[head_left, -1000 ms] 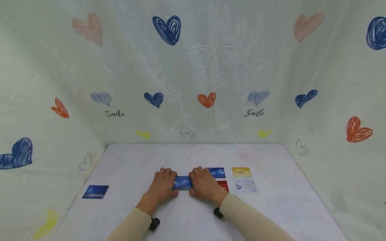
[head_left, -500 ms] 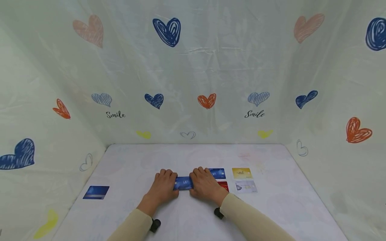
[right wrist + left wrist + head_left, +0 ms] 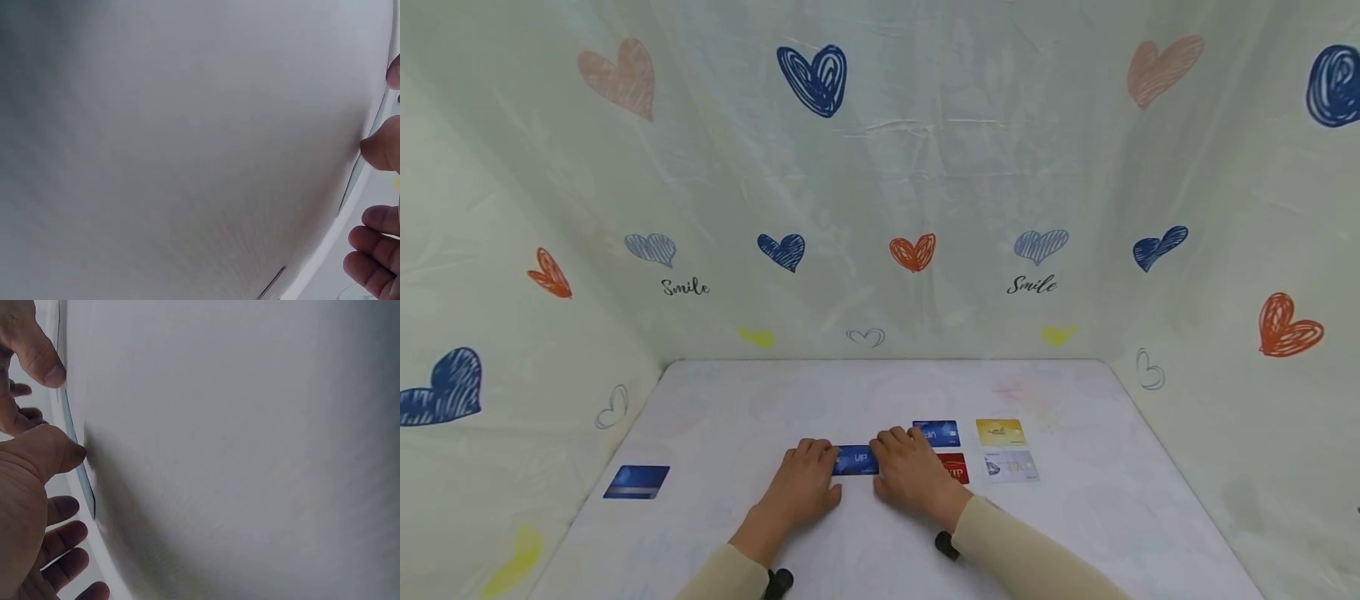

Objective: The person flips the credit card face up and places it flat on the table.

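A blue VIP card (image 3: 855,460) lies on the white table between both hands in the head view. My left hand (image 3: 800,485) is at its left end, fingertips at the upper left corner and thumb below the lower edge. At the right end is my right hand (image 3: 916,479), fingertips beside the card and thumb set apart lower down. In the left wrist view the left thumb (image 3: 65,453) stands before the card's thin edge, with the other fingers loosely spread. The right wrist view has the right thumb (image 3: 381,147) low over the table, its fingers relaxed.
Right of the hands lie a second blue VIP card (image 3: 937,433), a red card (image 3: 955,467), a gold card (image 3: 1001,432) and a silver card (image 3: 1011,467). A dark blue card (image 3: 637,482) is at the far left. A heart-printed curtain surrounds the white table (image 3: 850,387).
Both hands have drawn back slightly toward the person, and the thumbs have come away from the card's lower edge. More of the second blue card and the red card now shows.
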Available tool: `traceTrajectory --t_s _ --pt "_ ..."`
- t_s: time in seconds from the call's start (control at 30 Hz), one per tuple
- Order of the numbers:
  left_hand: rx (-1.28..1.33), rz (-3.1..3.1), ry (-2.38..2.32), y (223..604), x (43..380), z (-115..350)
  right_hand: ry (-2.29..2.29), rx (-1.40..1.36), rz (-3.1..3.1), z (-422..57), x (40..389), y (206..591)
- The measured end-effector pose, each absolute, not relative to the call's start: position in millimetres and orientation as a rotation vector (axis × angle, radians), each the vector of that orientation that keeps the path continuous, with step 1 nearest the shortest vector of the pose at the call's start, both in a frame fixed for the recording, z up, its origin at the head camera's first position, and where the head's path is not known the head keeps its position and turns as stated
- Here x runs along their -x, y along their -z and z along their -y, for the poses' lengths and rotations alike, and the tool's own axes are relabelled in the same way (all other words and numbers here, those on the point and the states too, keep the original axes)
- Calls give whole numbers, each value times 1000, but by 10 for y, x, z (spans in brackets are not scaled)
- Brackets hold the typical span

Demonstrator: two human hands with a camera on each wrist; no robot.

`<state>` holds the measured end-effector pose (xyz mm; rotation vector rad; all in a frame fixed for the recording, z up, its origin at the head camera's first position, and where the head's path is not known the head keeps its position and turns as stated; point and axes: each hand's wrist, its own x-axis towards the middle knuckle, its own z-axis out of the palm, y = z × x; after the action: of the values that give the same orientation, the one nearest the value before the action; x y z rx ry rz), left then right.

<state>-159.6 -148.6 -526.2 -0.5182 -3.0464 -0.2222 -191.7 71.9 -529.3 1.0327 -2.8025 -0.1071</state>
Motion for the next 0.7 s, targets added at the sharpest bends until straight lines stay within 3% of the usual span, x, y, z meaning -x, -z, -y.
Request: traceTrajectory --t_s 0.2,0.7 --pt "657 3037 180 5233 1471 1453 143 -1098 2830 -734 1801 5302" --pt "707 3160 176 5164 1338 1345 164 -1219 2952 -774 1595 5255"
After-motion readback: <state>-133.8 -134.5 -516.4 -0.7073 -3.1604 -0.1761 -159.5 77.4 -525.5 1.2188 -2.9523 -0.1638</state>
